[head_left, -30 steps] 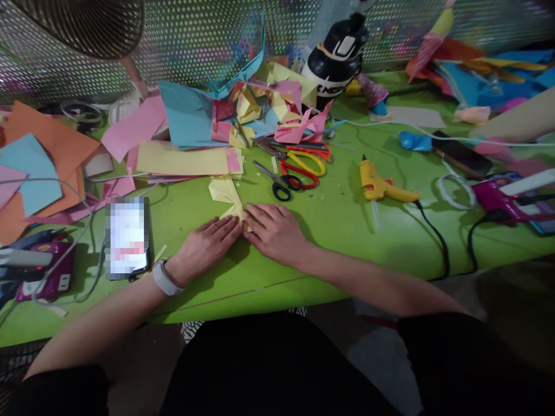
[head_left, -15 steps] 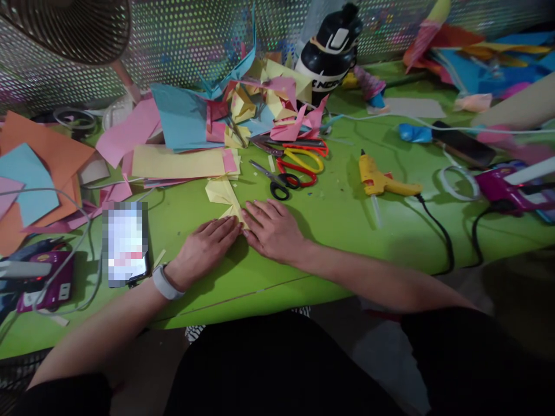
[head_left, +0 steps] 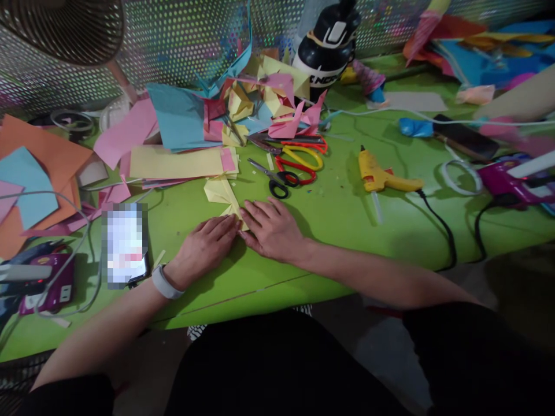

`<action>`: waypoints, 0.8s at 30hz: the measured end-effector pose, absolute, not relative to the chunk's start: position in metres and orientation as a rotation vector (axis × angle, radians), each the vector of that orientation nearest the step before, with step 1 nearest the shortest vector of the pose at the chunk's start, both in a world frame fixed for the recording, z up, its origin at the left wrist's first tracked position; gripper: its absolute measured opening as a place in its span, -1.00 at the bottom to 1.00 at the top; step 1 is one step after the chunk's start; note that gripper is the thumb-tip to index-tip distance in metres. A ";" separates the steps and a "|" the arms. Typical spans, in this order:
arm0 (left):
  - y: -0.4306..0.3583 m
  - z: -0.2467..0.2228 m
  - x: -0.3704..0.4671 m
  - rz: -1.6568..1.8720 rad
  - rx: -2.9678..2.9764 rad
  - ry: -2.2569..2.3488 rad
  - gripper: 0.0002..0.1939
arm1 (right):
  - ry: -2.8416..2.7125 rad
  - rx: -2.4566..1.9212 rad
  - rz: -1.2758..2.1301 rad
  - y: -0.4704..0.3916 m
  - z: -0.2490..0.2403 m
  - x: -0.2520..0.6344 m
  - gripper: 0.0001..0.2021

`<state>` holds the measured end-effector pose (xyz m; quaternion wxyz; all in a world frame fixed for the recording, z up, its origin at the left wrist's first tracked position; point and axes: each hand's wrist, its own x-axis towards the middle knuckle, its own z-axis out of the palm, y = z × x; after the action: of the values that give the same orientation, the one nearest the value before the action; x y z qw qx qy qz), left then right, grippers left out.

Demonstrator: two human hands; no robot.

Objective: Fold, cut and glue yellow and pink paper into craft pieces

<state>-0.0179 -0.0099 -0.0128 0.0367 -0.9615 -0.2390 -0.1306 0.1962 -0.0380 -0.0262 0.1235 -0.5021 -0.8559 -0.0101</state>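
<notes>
- Two bare hands, the left hand [head_left: 202,248] and the right hand [head_left: 275,231], converge at the near end of a folded yellow paper [head_left: 225,193] lying flat on a green counter [head_left: 338,242].
- The paper extends beyond the fingertips, away from the body; its long axis slants, far end leaning to the left hand's side, near end running in between the hands.
- A wider folded flap juts out beyond the left hand's fingers, while the right hand's fingertips line the strip's opposite edge. Both hands touch it, and neither is clearly nearer.
- Fingers on both hands stretch out low over the paper, unclenched; whether either thumb pinches the near end cannot be told.
- Just beyond the right hand rest black-handled scissors [head_left: 277,184], apart from the paper; farther out to that hand's right lies a yellow glue gun [head_left: 385,179].
- Past the paper's far end sits a stack of paper strips [head_left: 173,163]; a phone [head_left: 125,245] lies left of the left hand.
</notes>
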 end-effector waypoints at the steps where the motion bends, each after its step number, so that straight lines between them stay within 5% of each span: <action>1: -0.009 -0.013 -0.018 -0.393 -2.951 -0.742 -0.65 | -2.496 -1.464 -0.031 -0.038 -0.026 0.196 -0.45; 11: -0.006 -0.014 -0.016 -0.308 -2.966 -0.799 -0.62 | -2.517 -1.501 0.003 -0.036 -0.023 0.196 -0.40; 24: 0.003 -0.010 -0.019 -0.365 -3.058 -0.631 -0.59 | -2.320 -1.427 0.267 -0.023 -0.023 0.210 -0.59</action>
<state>-0.0193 0.0028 -0.0103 -0.0012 -0.9728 -0.2006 -0.1161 0.2096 -0.0229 -0.0234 0.2010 -0.5108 -0.8304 0.0957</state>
